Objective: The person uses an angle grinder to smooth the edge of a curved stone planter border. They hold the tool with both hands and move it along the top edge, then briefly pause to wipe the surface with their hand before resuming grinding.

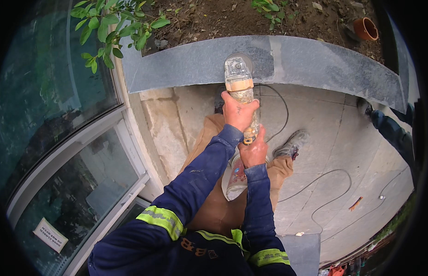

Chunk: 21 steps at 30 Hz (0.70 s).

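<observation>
An angle grinder (242, 94), yellowish and coated in pale dust, is held in both my hands. My left hand (239, 112) wraps round the middle of its body. Behind it, my right hand (254, 151) grips the rear end. The grinder's head and round disc (247, 60) lie over the grey stone coping (186, 64) of a planter wall. Whether the disc touches the stone I cannot tell. Around the disc the stone is darker than the lighter band (277, 59) just to its right.
Soil and leafy branches (117, 30) lie beyond the coping, with an orange-brown pot (365, 29) at the far right. A glass door (80, 184) stands on the left. Cables (331, 171) trail over the paving. Another person's dark-clothed leg (389, 129) is at the right.
</observation>
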Each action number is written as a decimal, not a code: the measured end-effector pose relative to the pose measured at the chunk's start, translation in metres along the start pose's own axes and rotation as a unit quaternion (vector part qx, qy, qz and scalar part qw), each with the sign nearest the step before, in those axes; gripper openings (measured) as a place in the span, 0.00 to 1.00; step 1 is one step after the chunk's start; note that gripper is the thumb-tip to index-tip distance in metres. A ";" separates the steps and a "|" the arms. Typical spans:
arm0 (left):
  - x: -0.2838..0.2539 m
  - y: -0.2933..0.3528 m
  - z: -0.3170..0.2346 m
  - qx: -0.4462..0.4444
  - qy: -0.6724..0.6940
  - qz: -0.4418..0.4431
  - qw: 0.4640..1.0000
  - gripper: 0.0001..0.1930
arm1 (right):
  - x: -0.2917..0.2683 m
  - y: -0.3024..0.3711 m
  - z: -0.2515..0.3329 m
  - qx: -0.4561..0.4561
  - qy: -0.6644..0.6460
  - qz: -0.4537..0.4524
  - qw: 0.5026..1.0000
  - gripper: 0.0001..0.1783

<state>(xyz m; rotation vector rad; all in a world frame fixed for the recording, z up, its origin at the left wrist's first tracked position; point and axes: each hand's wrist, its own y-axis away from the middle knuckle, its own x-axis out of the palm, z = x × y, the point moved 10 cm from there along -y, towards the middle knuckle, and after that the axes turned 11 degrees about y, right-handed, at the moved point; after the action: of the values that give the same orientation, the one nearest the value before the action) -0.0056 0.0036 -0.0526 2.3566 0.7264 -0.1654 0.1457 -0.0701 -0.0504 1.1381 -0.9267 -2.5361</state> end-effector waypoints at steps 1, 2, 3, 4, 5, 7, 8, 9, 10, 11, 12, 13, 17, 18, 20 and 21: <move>-0.001 0.001 0.003 0.004 -0.001 0.002 1.000 0.33 | 0.001 0.002 -0.001 0.002 -0.007 0.001 1.000 0.44; -0.003 0.004 0.006 0.008 -0.002 0.004 1.000 0.33 | 0.002 0.007 -0.002 0.004 -0.013 0.003 1.000 0.44; -0.003 0.004 0.009 0.012 -0.002 0.006 1.000 0.33 | 0.003 0.009 -0.003 0.006 -0.020 0.004 1.000 0.44; -0.002 0.005 0.007 0.009 -0.003 0.010 1.000 0.33 | 0.002 0.009 -0.003 0.005 -0.023 -0.002 1.000 0.44; 0.001 0.006 0.006 0.006 -0.004 0.014 1.000 0.33 | 0.002 0.009 -0.005 0.004 -0.027 -0.009 1.000 0.44; 0.002 0.005 0.000 0.007 -0.003 0.017 1.000 0.33 | 0.001 0.007 -0.002 0.004 -0.032 -0.013 0.999 0.43; 0.003 0.000 -0.003 0.011 0.000 0.016 1.000 0.33 | -0.001 0.003 0.003 0.005 -0.033 -0.010 0.999 0.43; 0.002 -0.002 -0.005 0.015 0.003 0.015 1.000 0.33 | -0.002 0.001 0.006 0.007 -0.034 -0.008 0.999 0.43; 0.001 -0.003 -0.005 0.009 -0.004 0.014 1.000 0.33 | -0.001 0.001 0.008 0.004 -0.033 -0.006 0.999 0.43; -0.001 -0.003 -0.005 0.003 -0.011 0.014 1.000 0.33 | 0.000 0.002 0.009 0.002 -0.032 -0.003 0.999 0.43; -0.001 -0.003 -0.004 -0.003 -0.017 0.014 1.000 0.33 | 0.000 0.002 0.010 0.000 -0.031 -0.001 1.000 0.43; -0.001 -0.001 -0.003 -0.004 -0.014 0.018 1.000 0.33 | -0.002 0.005 0.008 -0.003 -0.031 -0.005 1.000 0.43; 0.010 0.012 0.000 0.000 -0.026 0.038 0.999 0.34 | -0.008 0.016 -0.002 0.018 -0.031 -0.017 0.999 0.43; 0.012 0.013 -0.001 0.002 -0.035 0.044 0.998 0.34 | -0.010 0.017 -0.004 0.031 -0.031 -0.019 0.999 0.44; 0.016 0.008 -0.004 0.014 -0.017 0.049 0.999 0.34 | -0.012 0.011 0.000 0.028 -0.035 -0.030 0.999 0.44; 0.017 0.006 -0.006 0.020 -0.008 0.051 0.998 0.34 | -0.012 0.008 0.000 0.027 -0.037 -0.034 0.998 0.44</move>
<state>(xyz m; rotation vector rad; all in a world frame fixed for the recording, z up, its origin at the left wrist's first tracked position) 0.0113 0.0115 -0.0498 2.4210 0.5989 -0.1542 0.1533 -0.0713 -0.0375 1.1153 -0.9959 -2.6405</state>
